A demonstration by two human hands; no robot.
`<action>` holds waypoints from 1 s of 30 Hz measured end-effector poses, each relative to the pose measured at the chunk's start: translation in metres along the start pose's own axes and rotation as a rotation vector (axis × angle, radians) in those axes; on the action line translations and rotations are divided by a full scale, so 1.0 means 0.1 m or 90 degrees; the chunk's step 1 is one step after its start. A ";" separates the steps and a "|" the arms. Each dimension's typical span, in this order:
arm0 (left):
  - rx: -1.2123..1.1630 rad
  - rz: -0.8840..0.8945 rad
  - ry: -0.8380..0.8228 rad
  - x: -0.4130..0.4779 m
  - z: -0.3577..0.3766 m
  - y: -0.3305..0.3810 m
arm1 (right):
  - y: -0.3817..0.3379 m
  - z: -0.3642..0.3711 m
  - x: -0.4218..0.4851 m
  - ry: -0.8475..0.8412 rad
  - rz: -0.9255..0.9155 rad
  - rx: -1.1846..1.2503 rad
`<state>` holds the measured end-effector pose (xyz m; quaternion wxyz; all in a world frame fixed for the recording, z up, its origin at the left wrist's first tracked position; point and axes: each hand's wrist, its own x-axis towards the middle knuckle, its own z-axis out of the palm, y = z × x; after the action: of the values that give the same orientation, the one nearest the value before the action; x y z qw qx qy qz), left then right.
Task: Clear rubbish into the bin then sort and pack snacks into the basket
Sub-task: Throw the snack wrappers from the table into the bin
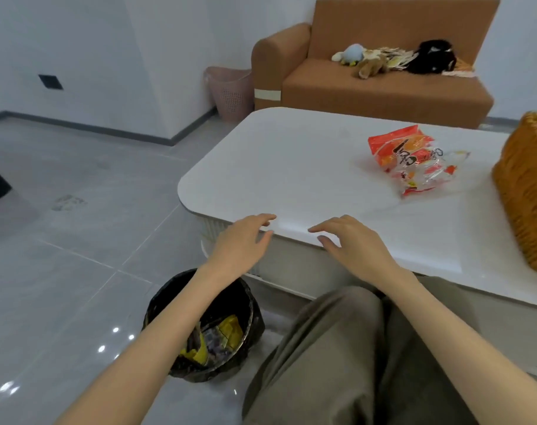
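Note:
A black-lined bin (245,305) stands on the floor under my left forearm, holding yellow and dark wrappers. My left hand (242,240) hovers at the near edge of the white table (261,167), fingers relaxed and empty. My right hand (353,240) sits beside it over the table's edge, fingers loosely spread, holding nothing. An orange-and-clear snack bag (414,157) lies on the table farther back to the right. The woven basket (524,191) stands at the table's right edge, partly cut off.
A brown sofa (383,87) with soft toys stands behind the table. A pink perforated bin (230,93) sits by the wall left of the sofa. Grey tiled floor spreads to the left. My knees in khaki trousers (337,348) are against the table's front.

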<state>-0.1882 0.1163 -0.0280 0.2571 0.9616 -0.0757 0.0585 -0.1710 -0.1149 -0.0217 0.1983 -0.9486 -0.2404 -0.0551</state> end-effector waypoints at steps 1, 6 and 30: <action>0.012 0.014 -0.001 0.11 0.02 0.13 | 0.10 -0.09 -0.02 0.018 0.019 -0.006; 0.056 0.046 -0.056 0.72 0.32 0.61 | 0.66 -0.46 -0.06 0.093 0.123 -0.065; 0.095 0.069 0.062 1.53 1.57 0.48 | 2.36 -0.16 0.95 0.018 0.455 -0.139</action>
<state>-0.0353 -0.0217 -0.1164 0.1849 0.9685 -0.1108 0.1246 0.0255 -0.2703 -0.0704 0.1061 -0.9873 0.1164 -0.0210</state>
